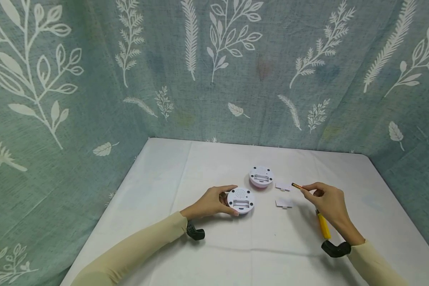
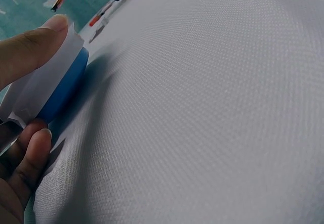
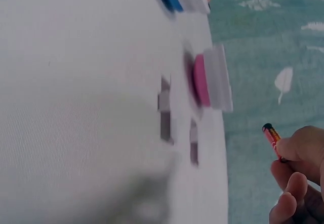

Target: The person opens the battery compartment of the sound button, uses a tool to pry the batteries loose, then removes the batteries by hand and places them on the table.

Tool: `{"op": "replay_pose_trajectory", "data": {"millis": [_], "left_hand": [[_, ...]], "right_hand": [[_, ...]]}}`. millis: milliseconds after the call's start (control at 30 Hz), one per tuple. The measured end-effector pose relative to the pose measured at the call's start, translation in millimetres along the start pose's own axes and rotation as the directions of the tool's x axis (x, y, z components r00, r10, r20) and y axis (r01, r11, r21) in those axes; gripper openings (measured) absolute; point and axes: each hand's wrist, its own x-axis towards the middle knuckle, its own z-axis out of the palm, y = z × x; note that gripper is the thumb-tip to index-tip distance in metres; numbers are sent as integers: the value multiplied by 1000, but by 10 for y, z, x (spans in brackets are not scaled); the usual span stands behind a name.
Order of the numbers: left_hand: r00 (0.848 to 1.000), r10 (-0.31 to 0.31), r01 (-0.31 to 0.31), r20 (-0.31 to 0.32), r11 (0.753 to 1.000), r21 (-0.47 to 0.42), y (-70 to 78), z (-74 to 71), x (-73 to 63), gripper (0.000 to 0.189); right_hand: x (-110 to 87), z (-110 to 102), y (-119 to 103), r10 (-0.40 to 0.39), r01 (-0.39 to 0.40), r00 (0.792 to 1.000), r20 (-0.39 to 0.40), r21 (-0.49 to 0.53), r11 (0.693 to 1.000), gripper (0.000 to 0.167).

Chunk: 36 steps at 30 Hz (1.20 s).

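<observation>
My left hand (image 1: 210, 203) grips a round white device (image 1: 241, 193) by its edges, thumb on the near side. Its underside faces up, showing small dark feet, a speaker grille and an uncovered battery compartment; the left wrist view shows a blue lower part (image 2: 65, 90). Off to the right, my right hand (image 1: 327, 200) pinches a small battery (image 3: 272, 137), red and black, between thumb and fingertips above the table. A second round device (image 1: 261, 177) with a pink lower part (image 3: 201, 80) lies upturned just behind, its compartment also uncovered.
Two white battery covers (image 1: 284, 203) (image 1: 283, 186) lie between the devices and my right hand. Below the right hand lies a yellow-handled screwdriver (image 1: 323, 225), its tip partly hidden. A white cloth covers the table (image 1: 207, 159), and a green leaf-patterned curtain (image 1: 236, 95) hangs around it.
</observation>
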Motion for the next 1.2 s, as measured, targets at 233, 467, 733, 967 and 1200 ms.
{"op": "replay_pose_trajectory", "data": {"millis": [233,467,733,967,1200], "left_hand": [[1000,8,-8,3,1000,-2,-8,0,-1,98],[1000,8,-8,5,1000,-9,-19,-1,-9,98],[1000,15,-15,2,1000,-7,-21,-1,3,97],[1000,3,-3,6,1000,-19,-7,-1,-1,98],[1000,11,-10,7,1000,-19,-9,-7,2,98]], "right_hand": [[-25,-142,234,103,-107,992,-70,-43,993,17],[-61,-262,468,186,-196,975,-121,-82,977,25],[-102,-371,733,280,-297,948,-151,-108,949,32],[-133,-412,902,402,-418,905,-143,-111,902,34],[-147,-443,1011,455,-470,880,-134,-114,876,38]]}}
